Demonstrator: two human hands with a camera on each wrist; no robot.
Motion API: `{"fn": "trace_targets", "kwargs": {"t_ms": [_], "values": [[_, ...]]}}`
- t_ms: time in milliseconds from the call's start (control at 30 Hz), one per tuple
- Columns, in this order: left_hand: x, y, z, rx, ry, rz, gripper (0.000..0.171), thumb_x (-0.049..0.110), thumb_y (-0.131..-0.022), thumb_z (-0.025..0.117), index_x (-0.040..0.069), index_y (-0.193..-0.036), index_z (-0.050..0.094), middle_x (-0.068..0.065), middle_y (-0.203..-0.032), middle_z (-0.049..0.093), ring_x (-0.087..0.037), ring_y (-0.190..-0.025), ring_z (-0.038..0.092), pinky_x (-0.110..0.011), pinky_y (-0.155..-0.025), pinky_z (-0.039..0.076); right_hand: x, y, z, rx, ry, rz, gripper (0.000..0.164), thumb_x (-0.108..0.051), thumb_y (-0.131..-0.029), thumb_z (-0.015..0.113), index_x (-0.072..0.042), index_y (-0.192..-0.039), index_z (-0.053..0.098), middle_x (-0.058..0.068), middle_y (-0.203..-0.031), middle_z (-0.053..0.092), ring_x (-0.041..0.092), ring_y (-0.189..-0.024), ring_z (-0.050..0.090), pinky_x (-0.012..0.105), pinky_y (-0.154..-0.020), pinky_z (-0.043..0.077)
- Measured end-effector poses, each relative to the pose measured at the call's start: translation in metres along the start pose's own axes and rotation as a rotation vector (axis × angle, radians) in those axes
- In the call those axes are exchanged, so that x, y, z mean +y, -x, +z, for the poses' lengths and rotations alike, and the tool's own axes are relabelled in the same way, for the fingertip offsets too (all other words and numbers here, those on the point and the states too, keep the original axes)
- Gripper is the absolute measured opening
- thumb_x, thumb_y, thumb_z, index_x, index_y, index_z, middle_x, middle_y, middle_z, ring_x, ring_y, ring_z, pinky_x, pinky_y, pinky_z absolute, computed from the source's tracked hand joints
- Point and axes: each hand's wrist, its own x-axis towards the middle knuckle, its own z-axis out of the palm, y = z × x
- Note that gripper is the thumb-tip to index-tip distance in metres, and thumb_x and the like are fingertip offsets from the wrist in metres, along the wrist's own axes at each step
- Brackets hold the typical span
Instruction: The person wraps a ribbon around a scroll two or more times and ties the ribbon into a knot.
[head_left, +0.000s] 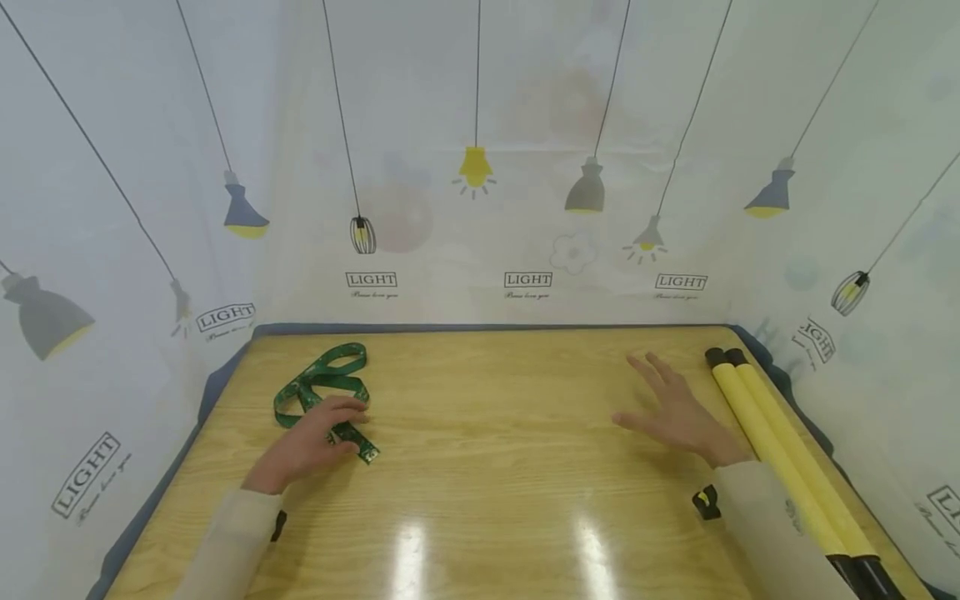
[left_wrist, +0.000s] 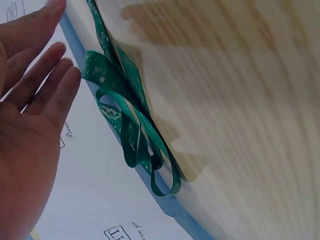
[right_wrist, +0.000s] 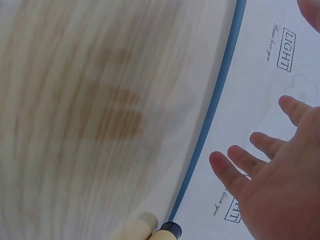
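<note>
A green printed ribbon (head_left: 308,392) lies in loose loops on the left part of the wooden table (head_left: 480,467). Over its near end hovers my left hand (head_left: 318,437), fingers relaxed and holding nothing. In the left wrist view that hand (left_wrist: 30,125) shows its palm, with fingertips beside the ribbon loops (left_wrist: 125,110). On the right, my right hand (head_left: 675,417) is spread above the table with nothing in it. Its straight fingers also show in the right wrist view, where the hand (right_wrist: 280,175) appears in front of the wall.
Two yellow tubes with black ends (head_left: 780,450) lie side by side along the table's right edge, close to my right forearm. A small black piece (head_left: 706,502) shows beside the right sleeve. White printed sheeting (head_left: 450,292) stands behind and on both sides.
</note>
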Motion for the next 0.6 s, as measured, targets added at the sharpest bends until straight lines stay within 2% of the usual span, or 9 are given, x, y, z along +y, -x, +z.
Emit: {"fn": "trace_targets", "kwargs": {"t_ms": [133,267,467,600], "values": [[0.000,0.001,0.003,-0.064,0.016,-0.018,0.035,-0.001,-0.086,0.071,-0.001,-0.122,0.067,-0.015,-0.133,0.057,-0.038,-0.125,0.049,-0.050,-0.096,0.046,-0.005,0.002,0.008,0.001,-0.020,-0.031,0.103,-0.067,-0.083,0.064,-0.027,-0.162,0.012,0.014,-0.165,0.000,0.053,-0.142,0.006,0.079,-0.097,0.017],[-0.002,-0.001,0.007,-0.093,-0.037,-0.021,0.033,-0.004,-0.085,0.071,0.003,-0.118,0.070,-0.012,-0.126,0.061,-0.036,-0.120,0.053,-0.047,-0.095,0.047,-0.011,0.003,0.013,0.002,-0.033,-0.051,0.102,-0.065,-0.083,0.065,-0.025,-0.162,0.015,0.016,-0.164,0.004,0.052,-0.142,0.010,0.078,-0.097,0.020],[-0.002,-0.009,0.008,-0.080,-0.122,0.010,0.027,-0.004,-0.082,0.074,0.005,-0.107,0.074,-0.006,-0.108,0.064,-0.027,-0.103,0.060,-0.041,-0.085,0.052,-0.021,0.006,0.020,-0.017,-0.069,-0.066,0.101,-0.063,-0.083,0.066,-0.025,-0.162,0.017,0.016,-0.164,0.006,0.050,-0.143,0.009,0.078,-0.098,0.019],[-0.003,-0.012,0.009,-0.076,-0.159,-0.040,0.022,-0.001,-0.081,0.076,0.011,-0.100,0.074,0.002,-0.098,0.064,-0.020,-0.096,0.060,-0.037,-0.082,0.053,-0.025,0.007,0.026,-0.030,-0.089,-0.064,0.100,-0.065,-0.082,0.066,-0.027,-0.162,0.017,0.013,-0.164,0.006,0.049,-0.144,0.009,0.078,-0.098,0.020]]}}
